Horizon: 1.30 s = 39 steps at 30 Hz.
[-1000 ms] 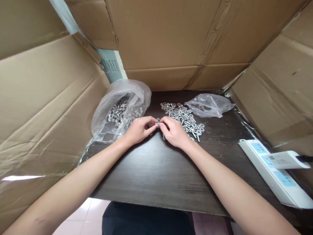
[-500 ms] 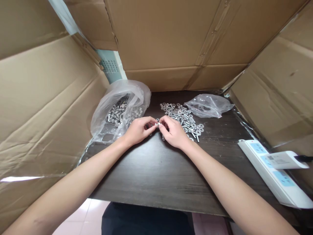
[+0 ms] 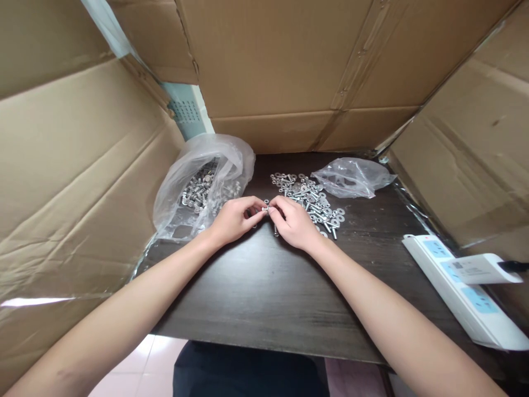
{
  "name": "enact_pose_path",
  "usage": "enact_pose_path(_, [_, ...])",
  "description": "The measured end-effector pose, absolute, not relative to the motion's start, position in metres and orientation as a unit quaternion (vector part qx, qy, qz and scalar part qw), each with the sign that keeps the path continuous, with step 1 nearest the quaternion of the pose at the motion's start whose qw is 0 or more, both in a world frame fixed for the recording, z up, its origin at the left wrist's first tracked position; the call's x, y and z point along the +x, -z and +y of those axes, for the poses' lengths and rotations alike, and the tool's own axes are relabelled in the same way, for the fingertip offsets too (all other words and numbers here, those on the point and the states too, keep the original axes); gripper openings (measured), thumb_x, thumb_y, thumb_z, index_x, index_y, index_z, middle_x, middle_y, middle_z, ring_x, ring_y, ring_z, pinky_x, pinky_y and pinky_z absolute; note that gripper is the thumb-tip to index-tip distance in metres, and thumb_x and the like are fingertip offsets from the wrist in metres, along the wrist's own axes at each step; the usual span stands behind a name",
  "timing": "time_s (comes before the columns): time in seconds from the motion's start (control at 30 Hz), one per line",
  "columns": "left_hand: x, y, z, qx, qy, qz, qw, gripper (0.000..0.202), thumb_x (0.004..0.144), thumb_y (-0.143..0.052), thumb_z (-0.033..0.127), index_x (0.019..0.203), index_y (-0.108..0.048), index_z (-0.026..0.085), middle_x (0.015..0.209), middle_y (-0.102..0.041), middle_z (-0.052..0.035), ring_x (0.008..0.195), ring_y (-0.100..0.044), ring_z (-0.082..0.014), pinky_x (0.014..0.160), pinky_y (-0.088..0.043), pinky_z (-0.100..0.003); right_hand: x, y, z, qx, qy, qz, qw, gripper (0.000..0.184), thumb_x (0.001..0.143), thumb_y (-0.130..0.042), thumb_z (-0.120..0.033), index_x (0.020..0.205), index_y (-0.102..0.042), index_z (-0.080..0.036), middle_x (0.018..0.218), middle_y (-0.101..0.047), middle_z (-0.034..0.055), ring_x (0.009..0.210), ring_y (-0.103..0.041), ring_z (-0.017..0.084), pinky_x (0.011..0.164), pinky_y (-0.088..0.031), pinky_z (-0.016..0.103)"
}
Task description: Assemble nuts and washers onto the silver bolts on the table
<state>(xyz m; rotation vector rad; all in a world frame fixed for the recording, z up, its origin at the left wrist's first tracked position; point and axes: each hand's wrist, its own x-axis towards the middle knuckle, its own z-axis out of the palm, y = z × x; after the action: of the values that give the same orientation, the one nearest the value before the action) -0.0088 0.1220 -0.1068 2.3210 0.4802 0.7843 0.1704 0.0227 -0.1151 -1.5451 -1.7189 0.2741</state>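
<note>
Cardboard walls [image 3: 297,60] around dark wooden table [image 3: 264,292]; pale tiled floor [image 3: 142,372].

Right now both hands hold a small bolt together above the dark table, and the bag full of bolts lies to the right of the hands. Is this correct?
Not quite. The head view shows the left hand and right hand pinching the small bolt over the dark table, but the bag full of bolts lies to their left.

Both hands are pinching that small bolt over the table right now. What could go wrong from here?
The small bolt is held only at the fingertips of the left hand and right hand; it might slip and be lost among the loose pile of bolts and washers beside it. The right wrist lies close to that pile and could scatter pieces. A dropped piece may roll off the table at its near edge.
</note>
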Motion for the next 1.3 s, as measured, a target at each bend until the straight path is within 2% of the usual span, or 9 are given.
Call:
enact_pose_path(0.13, [-0.0088, 0.1068, 0.1218, 0.883, -0.297, 0.183, 0.315, 0.013, 0.096, -0.068, 0.027, 0.102, -0.073, 0.017, 0.091, -0.077, -0.003, 0.075, -0.068, -0.0138, 0.065, -0.054, -0.022, 0.1701, 0.1146, 0.023, -0.608, -0.109, -0.678, 0.399, 0.019, 0.102, -0.045, -0.031, 0.089, -0.055, -0.021, 0.089, -0.064, 0.0061, 0.085, -0.059, 0.023, 0.079, -0.043, 0.036])
enact_pose_path(0.43, [-0.0088, 0.1068, 0.122, 0.88, -0.3, 0.183, 0.32, 0.013, 0.096, -0.068, 0.026, 0.103, -0.074, 0.017, 0.091, -0.076, -0.0028, 0.074, -0.067, -0.0131, 0.064, -0.052, -0.021, 0.1709, 0.1141, 0.0209, -0.602, -0.126, -0.672, 0.413, 0.009, 0.097, -0.048, -0.027, 0.095, -0.054, -0.021, 0.09, -0.064, 0.005, 0.082, -0.059, 0.021, 0.075, -0.043, 0.034])
enact_pose_path(1.07, [-0.0089, 0.108, 0.123, 0.882, -0.296, 0.185, 0.317, 0.012, 0.096, -0.068, 0.024, 0.104, -0.074, 0.018, 0.092, -0.077, -0.0024, 0.075, -0.068, -0.0134, 0.065, -0.052, -0.022, 0.1712, 0.1157, 0.0228, -0.612, -0.11, -0.674, 0.399, 0.017, 0.101, -0.044, -0.031, 0.091, -0.054, -0.022, 0.089, -0.065, 0.0064, 0.084, -0.06, 0.023, 0.076, -0.043, 0.036])
enact_pose_path(1.3, [-0.0084, 0.1083, 0.1226, 0.88, -0.296, 0.185, 0.322, 0.012, 0.096, -0.068, 0.025, 0.103, -0.074, 0.018, 0.091, -0.077, -0.002, 0.075, -0.068, -0.0134, 0.065, -0.052, -0.022, 0.1713, 0.1133, 0.0205, -0.607, -0.13, -0.668, 0.409, 0.008, 0.096, -0.049, -0.028, 0.096, -0.054, -0.022, 0.089, -0.064, 0.0047, 0.081, -0.061, 0.021, 0.074, -0.044, 0.035])
